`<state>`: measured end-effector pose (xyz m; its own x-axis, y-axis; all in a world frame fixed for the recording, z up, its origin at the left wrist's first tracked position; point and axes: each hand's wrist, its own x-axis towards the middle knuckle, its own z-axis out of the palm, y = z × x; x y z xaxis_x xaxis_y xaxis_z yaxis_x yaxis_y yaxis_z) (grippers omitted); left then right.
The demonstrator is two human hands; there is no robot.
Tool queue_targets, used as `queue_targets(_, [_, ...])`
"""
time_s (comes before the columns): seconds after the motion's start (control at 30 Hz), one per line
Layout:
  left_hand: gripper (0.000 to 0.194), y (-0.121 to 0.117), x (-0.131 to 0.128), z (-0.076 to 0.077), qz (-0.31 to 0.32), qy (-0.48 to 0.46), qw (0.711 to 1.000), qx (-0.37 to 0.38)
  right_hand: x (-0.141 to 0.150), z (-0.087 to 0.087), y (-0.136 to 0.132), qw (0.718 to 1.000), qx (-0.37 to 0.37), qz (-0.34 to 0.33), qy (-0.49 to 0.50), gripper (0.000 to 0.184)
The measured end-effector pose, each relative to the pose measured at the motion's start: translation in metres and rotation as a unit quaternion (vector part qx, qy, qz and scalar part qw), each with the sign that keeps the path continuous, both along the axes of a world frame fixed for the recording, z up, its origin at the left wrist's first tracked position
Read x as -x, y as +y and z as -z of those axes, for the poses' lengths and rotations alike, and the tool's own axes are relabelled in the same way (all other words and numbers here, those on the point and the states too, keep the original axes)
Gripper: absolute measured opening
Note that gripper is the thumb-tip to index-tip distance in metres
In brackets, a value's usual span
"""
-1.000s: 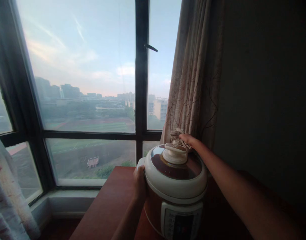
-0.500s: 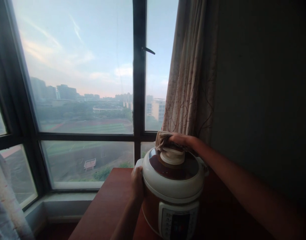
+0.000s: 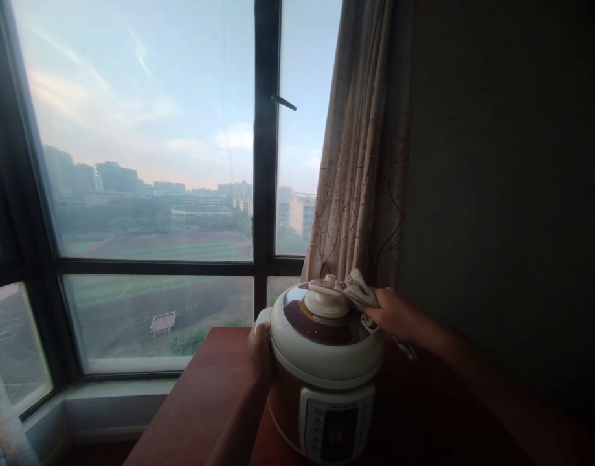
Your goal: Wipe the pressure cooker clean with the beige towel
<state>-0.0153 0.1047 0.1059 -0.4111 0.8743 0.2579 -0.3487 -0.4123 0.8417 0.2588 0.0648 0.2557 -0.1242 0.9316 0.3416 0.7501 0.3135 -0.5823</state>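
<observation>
A cream and brown electric pressure cooker (image 3: 324, 362) stands on a red-brown table (image 3: 204, 401) by the window. My left hand (image 3: 259, 353) is pressed against the cooker's left side, fingers wrapped on its rim. My right hand (image 3: 397, 316) is closed on a crumpled patterned cloth (image 3: 358, 292) at the lid's right rear edge, beside the cream knob (image 3: 326, 299). The cooker's control panel (image 3: 336, 424) faces me.
A large dark-framed window (image 3: 261, 194) with a handle fills the back. A patterned curtain (image 3: 365, 162) hangs just behind the cooker. A dark wall (image 3: 501, 194) stands on the right. A pale window sill (image 3: 117, 401) runs left of the table.
My right hand has drawn the cloth from the back of the lid, over the knob, round to the lid's right side. My left hand stayed on the cooker's side.
</observation>
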Motion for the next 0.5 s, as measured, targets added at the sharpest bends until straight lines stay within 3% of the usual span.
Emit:
queue_targets(0.07, [0.032,0.000,0.000,0.000,-0.003,0.003,1.000,0.003,-0.004,0.017,-0.027,0.998,-0.046,-0.006,-0.042,0.021])
queue_targets(0.2, [0.034,-0.001,-0.001,-0.002,0.006,0.003,1.000,0.008,0.001,0.057,-0.074,0.976,-0.163,-0.115,-0.082,0.074])
queue_targets(0.27, [0.033,-0.002,-0.001,-0.003,0.018,0.000,1.000,0.016,0.004,0.075,-0.086,0.965,-0.184,-0.154,-0.108,0.089])
queue_targets(0.4, [0.031,-0.002,0.000,-0.002,0.036,-0.004,0.999,0.026,-0.003,0.095,-0.084,0.964,-0.186,-0.161,-0.102,0.090])
queue_targets(0.5, [0.031,-0.002,0.001,-0.001,0.053,-0.007,0.998,0.017,-0.015,0.097,-0.059,0.973,-0.184,-0.136,-0.038,0.083])
